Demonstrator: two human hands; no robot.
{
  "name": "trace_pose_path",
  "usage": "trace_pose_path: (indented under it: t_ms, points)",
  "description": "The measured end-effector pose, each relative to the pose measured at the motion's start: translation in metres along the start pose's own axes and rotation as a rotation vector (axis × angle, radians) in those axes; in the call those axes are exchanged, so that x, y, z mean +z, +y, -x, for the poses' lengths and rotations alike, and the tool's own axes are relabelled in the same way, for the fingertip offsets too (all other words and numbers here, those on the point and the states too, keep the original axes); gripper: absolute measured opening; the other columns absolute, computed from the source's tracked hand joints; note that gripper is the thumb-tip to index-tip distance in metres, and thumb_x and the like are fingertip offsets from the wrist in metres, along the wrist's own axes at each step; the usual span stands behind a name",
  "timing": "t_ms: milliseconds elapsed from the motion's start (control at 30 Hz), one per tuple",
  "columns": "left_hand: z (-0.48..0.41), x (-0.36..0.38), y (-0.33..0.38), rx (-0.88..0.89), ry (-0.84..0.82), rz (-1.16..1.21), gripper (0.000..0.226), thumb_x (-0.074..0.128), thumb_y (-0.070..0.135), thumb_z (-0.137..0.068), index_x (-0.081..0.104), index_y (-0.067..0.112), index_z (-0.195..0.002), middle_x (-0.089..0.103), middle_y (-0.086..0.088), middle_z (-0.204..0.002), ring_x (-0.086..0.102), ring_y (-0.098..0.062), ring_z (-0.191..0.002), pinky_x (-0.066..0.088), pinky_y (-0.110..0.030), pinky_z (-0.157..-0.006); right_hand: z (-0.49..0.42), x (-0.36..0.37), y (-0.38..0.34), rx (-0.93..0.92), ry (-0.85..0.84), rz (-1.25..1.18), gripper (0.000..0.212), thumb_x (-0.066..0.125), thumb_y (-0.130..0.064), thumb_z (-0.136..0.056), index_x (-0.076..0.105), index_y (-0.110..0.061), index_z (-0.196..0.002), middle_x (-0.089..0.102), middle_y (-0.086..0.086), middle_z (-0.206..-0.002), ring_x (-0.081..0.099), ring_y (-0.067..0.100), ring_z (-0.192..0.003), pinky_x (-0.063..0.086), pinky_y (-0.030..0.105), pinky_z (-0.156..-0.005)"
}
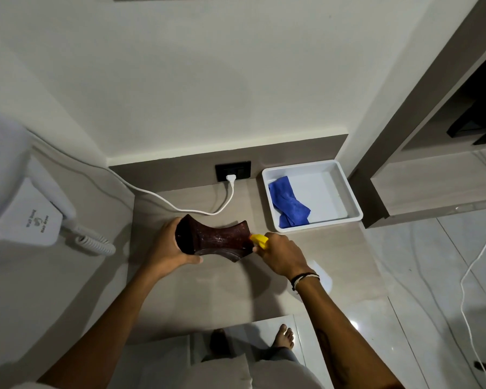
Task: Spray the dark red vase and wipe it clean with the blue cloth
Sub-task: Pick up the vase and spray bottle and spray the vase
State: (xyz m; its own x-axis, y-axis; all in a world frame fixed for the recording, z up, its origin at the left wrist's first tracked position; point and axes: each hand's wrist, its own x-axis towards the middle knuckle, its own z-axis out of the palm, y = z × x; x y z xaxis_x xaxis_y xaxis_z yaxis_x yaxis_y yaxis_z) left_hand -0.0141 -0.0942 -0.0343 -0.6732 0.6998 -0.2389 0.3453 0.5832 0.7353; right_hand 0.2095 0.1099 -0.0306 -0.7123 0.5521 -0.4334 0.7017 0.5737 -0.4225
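Head view looks down at a beige counter (213,282). Left hand (167,248) grips the vase (213,238) at one flared end, fingers wrapped under it and thumb on top, holding it on its side just above the counter. Right hand (282,255) is closed around a spray bottle (260,239); its yellow nozzle sits right at the vase's other end, and the bottle's pale body shows below the wrist. Two cords circle that wrist. Behind the hands, near the wall, a white tray (348,192) holds the crumpled blue cloth (288,203) in its left half. A white cable (180,204) runs from a wall socket (233,170) across the counter toward a hair dryer (26,209) on the left.
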Motion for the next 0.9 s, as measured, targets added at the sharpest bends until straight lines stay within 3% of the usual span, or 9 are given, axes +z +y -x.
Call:
trace_pose_path:
  t_ms: [133,267,333,467,567,667,833,900]
  points:
    - [0.001,-0.004,0.002,-0.098,-0.008,0.043,0.103,0.103,0.05,-0.048,0.056,0.033,-0.138,0.065,0.005,-0.133,0.065,-0.019,-0.116,0.058,-0.042,-0.099,0.002,-0.005,0.012,0.02,0.034,-0.102,0.046,0.06,-0.051,-0.105,0.067,-0.023,-0.141,0.076,0.012,-0.127,0.071,0.037,-0.115,0.06,0.046,-0.096]
    - [-0.001,0.0,0.008,-0.283,0.053,0.192,0.102,0.088,0.087,-0.038,0.062,0.031,-0.12,0.073,0.002,-0.119,0.072,-0.022,-0.107,0.061,-0.051,-0.096,0.005,-0.01,0.01,-0.057,0.08,-0.21,0.042,0.061,-0.048,-0.105,0.069,-0.025,-0.14,0.078,0.007,-0.123,0.072,0.033,-0.111,0.059,0.045,-0.094]
    - [-0.001,0.002,0.011,-0.348,0.067,0.263,0.108,0.084,0.091,-0.038,0.063,0.027,-0.122,0.074,-0.003,-0.12,0.074,-0.025,-0.106,0.062,-0.051,-0.096,0.007,-0.008,0.006,-0.073,0.067,-0.258,0.04,0.065,-0.047,-0.104,0.072,-0.02,-0.133,0.079,0.007,-0.115,0.073,0.031,-0.104,0.06,0.046,-0.091]
    - [0.003,0.009,0.014,-0.179,0.033,0.248,0.102,0.087,0.071,-0.058,0.054,0.033,-0.147,0.068,0.001,-0.137,0.066,-0.02,-0.125,0.055,-0.045,-0.108,0.009,-0.002,-0.001,-0.144,0.055,-0.345,0.028,0.071,-0.041,-0.1,0.074,-0.018,-0.115,0.08,0.008,-0.106,0.066,0.021,-0.086,0.052,0.037,-0.077]
    - [0.007,0.009,0.008,-0.119,-0.058,0.146,0.113,0.097,0.065,-0.051,0.045,0.049,-0.15,0.051,-0.001,-0.153,0.054,-0.021,-0.137,0.048,-0.05,-0.117,0.013,-0.002,-0.012,-0.232,0.031,-0.346,0.037,0.069,-0.041,-0.102,0.069,-0.03,-0.138,0.079,0.002,-0.124,0.071,0.02,-0.1,0.057,0.037,-0.087]
    - [0.008,0.006,0.003,-0.048,-0.109,-0.01,0.14,0.102,0.063,-0.039,0.033,0.046,-0.158,0.032,-0.001,-0.16,0.041,-0.021,-0.142,0.042,-0.045,-0.12,0.016,-0.003,-0.026,-0.268,0.009,-0.336,0.045,0.067,-0.043,-0.103,0.065,-0.03,-0.146,0.076,0.003,-0.133,0.072,0.027,-0.117,0.058,0.045,-0.1]
    - [0.003,0.008,-0.001,0.031,0.016,-0.038,0.122,0.107,0.028,-0.044,0.05,0.027,-0.151,0.049,-0.007,-0.147,0.053,-0.028,-0.134,0.049,-0.05,-0.113,0.012,-0.001,-0.043,-0.253,-0.03,-0.258,0.044,0.063,-0.047,-0.105,0.067,-0.026,-0.142,0.074,0.007,-0.135,0.07,0.032,-0.119,0.058,0.047,-0.101]
    - [0.003,0.008,-0.003,0.024,0.014,-0.025,0.12,0.108,0.026,-0.043,0.051,0.027,-0.15,0.05,-0.007,-0.146,0.054,-0.028,-0.133,0.05,-0.049,-0.113,0.01,0.001,-0.038,-0.2,-0.044,-0.213,0.045,0.063,-0.048,-0.104,0.065,-0.027,-0.144,0.074,0.008,-0.134,0.07,0.034,-0.119,0.058,0.047,-0.101]
